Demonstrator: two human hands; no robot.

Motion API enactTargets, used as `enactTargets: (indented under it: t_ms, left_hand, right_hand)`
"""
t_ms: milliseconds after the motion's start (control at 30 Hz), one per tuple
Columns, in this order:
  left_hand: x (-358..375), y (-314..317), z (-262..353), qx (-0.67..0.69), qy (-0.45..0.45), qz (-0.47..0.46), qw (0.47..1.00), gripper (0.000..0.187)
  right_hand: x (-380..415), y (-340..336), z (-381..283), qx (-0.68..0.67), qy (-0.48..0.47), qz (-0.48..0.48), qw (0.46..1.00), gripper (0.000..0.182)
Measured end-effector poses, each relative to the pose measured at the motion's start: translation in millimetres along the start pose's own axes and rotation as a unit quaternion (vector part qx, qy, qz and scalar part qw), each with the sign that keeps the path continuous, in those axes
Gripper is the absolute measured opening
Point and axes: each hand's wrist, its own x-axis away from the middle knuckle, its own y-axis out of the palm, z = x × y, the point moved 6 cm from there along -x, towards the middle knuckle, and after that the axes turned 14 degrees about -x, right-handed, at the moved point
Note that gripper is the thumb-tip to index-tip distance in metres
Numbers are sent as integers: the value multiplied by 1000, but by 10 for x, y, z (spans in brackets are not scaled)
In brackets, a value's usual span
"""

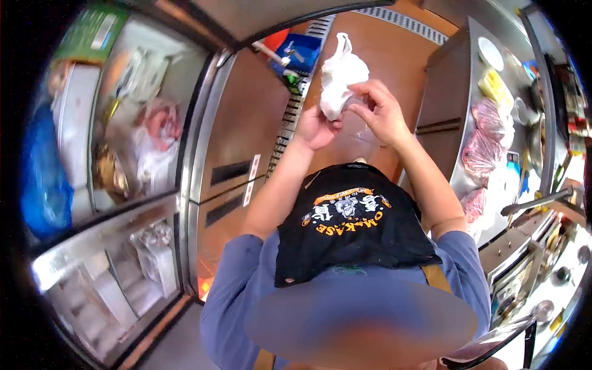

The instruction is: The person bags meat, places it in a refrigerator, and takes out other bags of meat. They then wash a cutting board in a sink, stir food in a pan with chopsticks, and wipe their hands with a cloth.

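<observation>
A crumpled white plastic bag (342,74) hangs between my hands in front of my chest, with a loop like a handle at its far end. My left hand (316,128) is closed around the bag's near end from below, fingers curled. My right hand (381,111) pinches at the same near end with thumb and fingertips. What lies inside the bag, if anything, cannot be seen.
To my left stands an open refrigerator with bagged food (161,126) and a blue plastic bag (46,172). A steel counter (453,80) on my right bears bags of reddish meat (484,154) and a white plate (491,53). A blue crate (302,52) sits ahead by the floor drain.
</observation>
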Motion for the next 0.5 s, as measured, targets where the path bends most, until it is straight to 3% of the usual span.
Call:
enactTargets:
  t_ms: [33,67,167,233,300,333,367,500]
  left_hand:
    - [-168,60,-99,25,-29,-60,997,39]
    - [-301,160,-137,6,-46,-47,998,40]
    - [-659,346,-257,-22,-109,-120,987,39]
    - [-864,420,-276,-30,-134,-101,985,35]
    - [-1037,550,-241,-1,-137,-135,981,30]
    - [-1125,483,-242,-53,-159,-54,984,26]
    - [-1224,485,-222,-56,-163,-60,983,26]
    - [-1636,468,-44,-99,-181,-63,976,18]
  right_hand:
    - [-67,-197,-83,3,5,14,1000,41]
    - [-129,-374,-273,122,-103,46,986,41]
    - [-223,-767,-115,196,-175,62,963,39]
    - [-308,-912,229,144,-92,-43,984,34]
    - [-386,-1029,290,137,-83,-32,987,28]
    - [-429,-1093,408,99,20,-14,995,25]
    - [-478,-1178,534,60,120,6,991,23]
    - [-690,-1382,890,-43,191,88,977,31]
